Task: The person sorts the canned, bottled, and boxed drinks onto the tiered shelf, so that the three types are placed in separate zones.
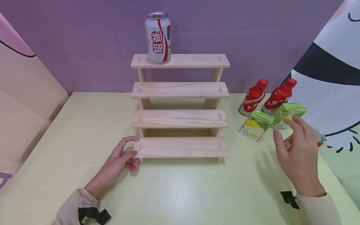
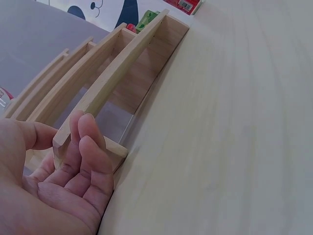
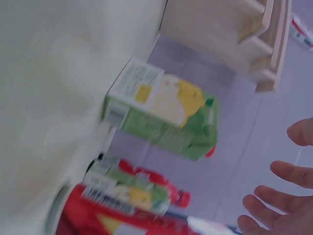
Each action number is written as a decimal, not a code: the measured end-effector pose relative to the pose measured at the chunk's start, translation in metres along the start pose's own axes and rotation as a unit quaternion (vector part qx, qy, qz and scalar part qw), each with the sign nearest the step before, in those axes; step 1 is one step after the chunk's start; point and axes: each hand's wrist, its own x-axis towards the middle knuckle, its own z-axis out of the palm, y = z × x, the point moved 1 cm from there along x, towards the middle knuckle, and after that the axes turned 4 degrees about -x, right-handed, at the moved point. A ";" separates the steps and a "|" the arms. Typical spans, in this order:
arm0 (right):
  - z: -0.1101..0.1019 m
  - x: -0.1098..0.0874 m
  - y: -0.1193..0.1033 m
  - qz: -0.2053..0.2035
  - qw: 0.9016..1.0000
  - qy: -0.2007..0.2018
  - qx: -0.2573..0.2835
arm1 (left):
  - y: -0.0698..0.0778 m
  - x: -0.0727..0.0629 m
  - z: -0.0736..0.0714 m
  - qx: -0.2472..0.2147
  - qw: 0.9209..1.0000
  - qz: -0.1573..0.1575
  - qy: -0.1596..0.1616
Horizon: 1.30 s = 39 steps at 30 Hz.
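My left hand [image 1: 119, 157] pinches the left end of the lowest step of a four-tier wooden display rack [image 1: 180, 147]. In the left wrist view, thumb and fingers close around the corner of that board [image 2: 105, 88]. A white can [image 1: 158, 40] with red lettering stands on the top tier, at its left. My right hand [image 1: 301, 153] hovers with spread fingers over a red can [image 1: 288, 142], which it partly hides. Just beyond it are two green juice cartons, a nearer one [image 1: 256, 125] and one behind [image 1: 292, 110]. The right wrist view shows the hand apart from the carton [image 3: 161, 110].
Two red bottles [image 1: 253, 97] with red caps stand behind the cartons, right of the rack. A purple backdrop [image 1: 98, 47] rises behind the pale table [image 1: 180, 193]. Printed panels flank the table left and right.
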 end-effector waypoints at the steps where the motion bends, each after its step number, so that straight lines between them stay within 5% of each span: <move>1: -0.002 -0.001 0.003 0.010 1.000 0.000 -0.004 | 0.000 0.000 0.000 -0.001 1.000 0.000 -0.001; 17: -0.019 -0.012 0.032 0.157 0.983 -0.016 -0.092 | 0.001 0.003 0.000 0.007 1.000 0.008 -0.008; 39: -0.013 -0.015 0.056 0.186 0.977 -0.037 -0.098 | -0.001 0.001 0.000 0.010 1.000 0.012 -0.004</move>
